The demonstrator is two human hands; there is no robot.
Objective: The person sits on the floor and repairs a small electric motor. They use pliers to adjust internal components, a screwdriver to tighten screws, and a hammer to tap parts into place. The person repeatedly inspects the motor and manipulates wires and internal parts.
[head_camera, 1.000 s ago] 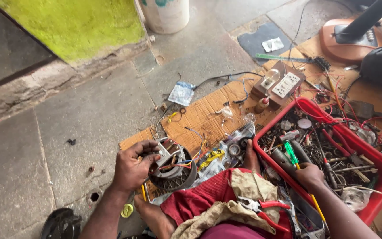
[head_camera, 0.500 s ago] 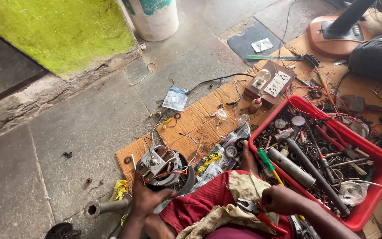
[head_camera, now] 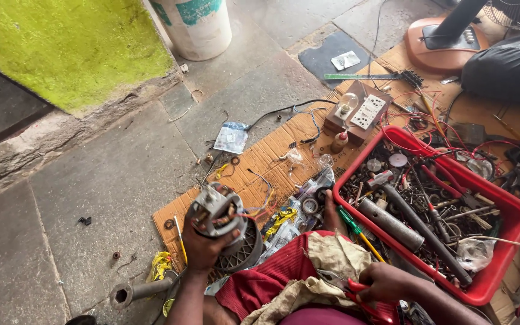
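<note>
Change vs. prev. view: left hand (head_camera: 204, 245) now lifts the motor assy (head_camera: 219, 224) off the cardboard (head_camera: 272, 157), fingers wrapped round its housing; unit is up for inspection. Right hand (head_camera: 385, 281) has left the red tray (head_camera: 516, 210); fingers curled on red-handled pliers (head_camera: 356, 295) at the lap. Pkgs: small clear pouch w/ blue print (head_camera: 232, 137) on paving ahead; white bucket w/ teal label (head_camera: 194, 24) at top, upright.

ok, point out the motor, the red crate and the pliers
motor (head_camera: 216, 218): head view, on its metal housing, held in the left hand.
red crate (head_camera: 516, 212): head view, on its far rim.
pliers (head_camera: 362, 299): head view, on a red handle under the right hand.
</note>
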